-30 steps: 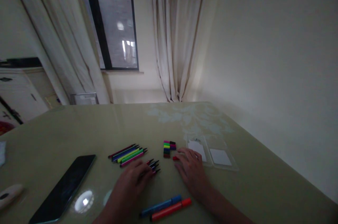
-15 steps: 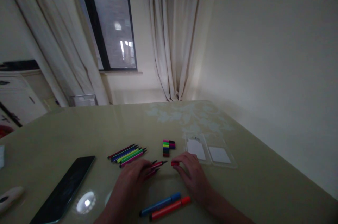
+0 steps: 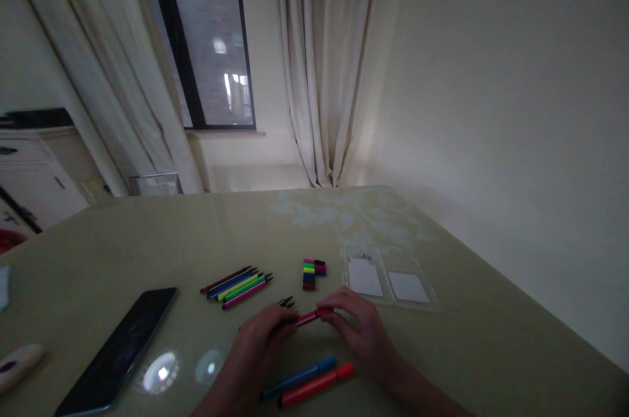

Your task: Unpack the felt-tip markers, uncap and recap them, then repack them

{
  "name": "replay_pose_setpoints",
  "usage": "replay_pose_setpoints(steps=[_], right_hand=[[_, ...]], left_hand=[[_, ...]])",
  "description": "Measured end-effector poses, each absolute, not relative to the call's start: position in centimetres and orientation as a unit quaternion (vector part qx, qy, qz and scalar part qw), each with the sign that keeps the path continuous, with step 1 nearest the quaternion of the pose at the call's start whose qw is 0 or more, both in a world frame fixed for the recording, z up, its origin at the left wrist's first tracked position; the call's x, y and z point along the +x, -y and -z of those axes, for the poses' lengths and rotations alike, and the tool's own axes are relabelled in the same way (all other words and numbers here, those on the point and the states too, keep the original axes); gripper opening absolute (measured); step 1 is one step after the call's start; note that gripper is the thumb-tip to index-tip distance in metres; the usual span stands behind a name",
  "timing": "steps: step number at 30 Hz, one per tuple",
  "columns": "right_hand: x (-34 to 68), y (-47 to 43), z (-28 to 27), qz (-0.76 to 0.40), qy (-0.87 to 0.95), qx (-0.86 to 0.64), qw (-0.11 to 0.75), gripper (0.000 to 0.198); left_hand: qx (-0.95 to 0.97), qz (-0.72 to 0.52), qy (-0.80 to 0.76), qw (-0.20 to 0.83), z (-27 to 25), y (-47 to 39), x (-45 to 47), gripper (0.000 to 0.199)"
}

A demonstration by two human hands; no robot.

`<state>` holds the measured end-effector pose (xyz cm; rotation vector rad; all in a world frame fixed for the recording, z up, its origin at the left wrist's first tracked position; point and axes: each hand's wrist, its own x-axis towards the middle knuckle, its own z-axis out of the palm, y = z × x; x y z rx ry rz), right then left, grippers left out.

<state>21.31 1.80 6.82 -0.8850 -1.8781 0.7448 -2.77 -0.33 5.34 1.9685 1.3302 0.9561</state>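
Note:
My left hand [image 3: 261, 337] is closed around a red marker [image 3: 306, 318] that points to the right. The fingers of my right hand [image 3: 360, 320] pinch a red cap [image 3: 324, 312], which meets the marker's tip end. Just beyond my left fingers, dark tips of other uncapped markers [image 3: 285, 302] show, their bodies mostly hidden by the hand. Nearer to me lie a capped blue marker [image 3: 299, 378] and a capped red-orange marker [image 3: 317, 386], side by side.
Several uncapped coloured markers [image 3: 240, 286] lie in a row at the left. Coloured caps [image 3: 309, 274] are grouped beyond my hands. An open clear plastic case [image 3: 386, 279] with white cards sits to the right. A black phone [image 3: 120, 351] and a white object [image 3: 20, 368] lie at the left.
My left hand has brought the red marker to the right and my right hand's cap now meets its tip. Before, cap and marker were apart.

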Motion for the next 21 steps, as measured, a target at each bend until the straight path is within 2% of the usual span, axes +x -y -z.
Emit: replay_pose_setpoints(steps=[12,18,21], right_hand=[[21.6,-1.4,-7.6,-0.324,0.761,-0.348,0.44,0.024],[21.3,-1.6,-7.3,-0.343,0.757,-0.368,0.417,0.031],[21.0,-2.2,-6.8,-0.315,0.774,-0.376,0.401,0.037]], left_hand=[[0.713,-0.381,-0.498,0.313,-6.5,1.0,-2.2,0.02],[0.744,-0.303,-0.515,0.3,-7.1,1.3,-2.0,0.023],[0.768,-0.255,-0.518,0.278,-7.7,2.0,-1.8,0.021]])
